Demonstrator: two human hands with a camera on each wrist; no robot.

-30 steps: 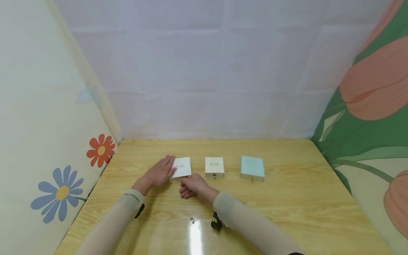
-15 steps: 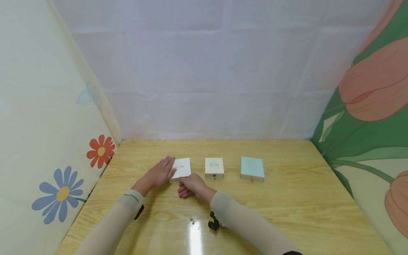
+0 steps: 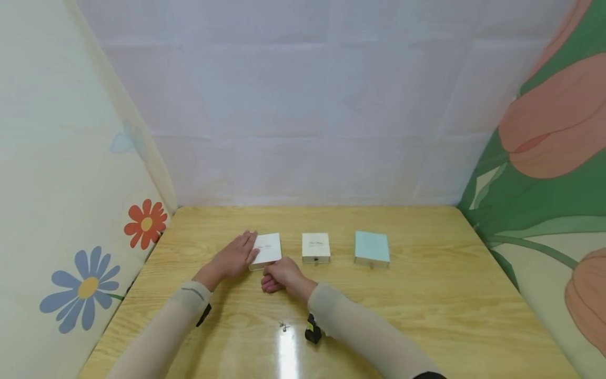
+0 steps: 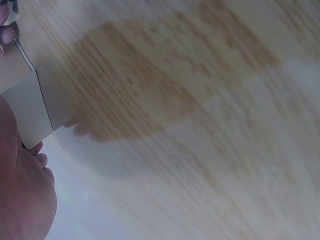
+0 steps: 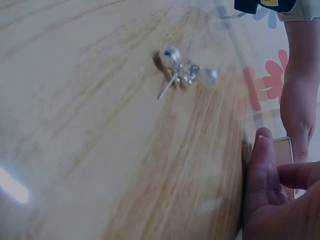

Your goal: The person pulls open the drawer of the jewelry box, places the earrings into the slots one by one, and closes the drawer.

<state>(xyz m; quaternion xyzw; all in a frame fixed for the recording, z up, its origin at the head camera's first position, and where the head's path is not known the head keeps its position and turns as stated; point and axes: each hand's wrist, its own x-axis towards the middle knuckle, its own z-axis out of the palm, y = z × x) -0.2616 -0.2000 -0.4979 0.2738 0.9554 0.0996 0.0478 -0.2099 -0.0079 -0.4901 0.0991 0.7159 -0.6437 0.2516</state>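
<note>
In the head view, a flat white box (image 3: 267, 248) with small print on its lid lies on the table. My left hand (image 3: 233, 256) holds it at its left part, thumb over the lid and fingertips at the back corner. At the front edge, my right hand (image 3: 284, 275) pinches with thumb and bent forefinger; what lies between those fingertips is hidden. Close to the front face, my right fingertips (image 4: 7, 33) also show in the left wrist view. Pearl earrings (image 5: 187, 73) with clear stones and a thin post lie on the table nearer to me.
To the right stand a cream box (image 3: 315, 247) with a small front tab and a pale blue box (image 3: 371, 248). The wooden table (image 3: 426, 300) reaches a white cloth backdrop (image 3: 303, 105). Flower-printed cloths hang at both sides.
Both hands keep their places on the white box, with hardly any movement. The head view has shifted slightly, so everything sits a little further left.
</note>
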